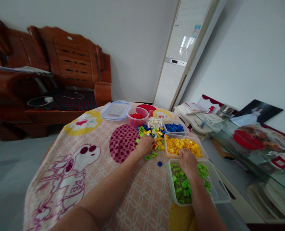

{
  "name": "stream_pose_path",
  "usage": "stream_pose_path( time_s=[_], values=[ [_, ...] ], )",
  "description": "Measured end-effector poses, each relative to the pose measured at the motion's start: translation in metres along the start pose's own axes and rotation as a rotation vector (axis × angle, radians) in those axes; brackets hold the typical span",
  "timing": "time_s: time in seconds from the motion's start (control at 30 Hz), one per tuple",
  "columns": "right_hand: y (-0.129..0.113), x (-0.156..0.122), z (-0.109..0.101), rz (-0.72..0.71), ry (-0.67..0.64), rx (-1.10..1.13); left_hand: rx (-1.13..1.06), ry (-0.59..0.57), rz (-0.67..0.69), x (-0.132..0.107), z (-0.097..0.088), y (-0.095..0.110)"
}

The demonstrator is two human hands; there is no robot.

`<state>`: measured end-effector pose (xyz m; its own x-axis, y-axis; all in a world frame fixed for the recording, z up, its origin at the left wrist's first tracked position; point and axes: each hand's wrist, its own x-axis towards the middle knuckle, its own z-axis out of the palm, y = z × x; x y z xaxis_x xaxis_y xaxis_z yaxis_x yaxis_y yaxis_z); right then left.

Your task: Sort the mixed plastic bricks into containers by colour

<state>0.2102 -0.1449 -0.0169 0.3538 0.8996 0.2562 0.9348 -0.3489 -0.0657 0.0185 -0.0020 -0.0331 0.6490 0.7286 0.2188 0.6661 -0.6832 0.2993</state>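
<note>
My left hand (144,145) rests knuckles-up at the near edge of a loose pile of mixed coloured bricks (153,133) on the table, its fingers curled into the pile; what they hold is hidden. My right hand (187,161) lies palm-down over the clear tub of green bricks (184,186), fingers bent toward the tub of yellow bricks (183,145). Whether it holds a brick is hidden. A single blue brick (159,163) and a few green ones (150,156) lie between the hands.
Behind the pile stand a round tub of red bricks (137,116), white bricks (154,122), a tub of blue bricks (174,127) and a clear lid (115,110). The table wears a cartoon-dog cloth (84,160). A wooden sofa (48,73) stands left, a glass table (253,141) right.
</note>
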Motion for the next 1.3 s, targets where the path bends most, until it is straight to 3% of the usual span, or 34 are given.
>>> stream_pose_path(
  time_s=[0.2, 0.4, 0.63, 0.83, 0.93, 1.1, 1.3],
  values=[
    [0.0, 0.0, 0.0, 0.003, -0.005, -0.004, -0.075, 0.01, -0.02, 0.001, 0.002, -0.001],
    [-0.001, 0.0, -0.002, 0.009, -0.01, -0.006, -0.275, 0.121, -0.071, 0.002, -0.001, 0.005],
    [0.0, 0.0, 0.0, -0.002, 0.01, -0.007, -0.595, 0.201, 0.071, -0.001, 0.004, 0.034],
    [0.0, 0.0, 0.001, -0.005, 0.012, -0.002, -0.588, 0.216, 0.257, -0.006, 0.016, 0.052],
    [0.0, 0.0, 0.001, -0.003, 0.008, 0.001, -0.567, 0.206, 0.315, -0.007, 0.019, 0.052],
    [0.0, 0.0, 0.001, -0.009, 0.015, 0.004, -0.538, 0.208, 0.302, -0.007, 0.016, 0.048],
    [0.002, 0.0, 0.003, -0.011, 0.021, 0.006, -0.464, 0.235, 0.146, 0.001, 0.007, 0.024]
  ],
)
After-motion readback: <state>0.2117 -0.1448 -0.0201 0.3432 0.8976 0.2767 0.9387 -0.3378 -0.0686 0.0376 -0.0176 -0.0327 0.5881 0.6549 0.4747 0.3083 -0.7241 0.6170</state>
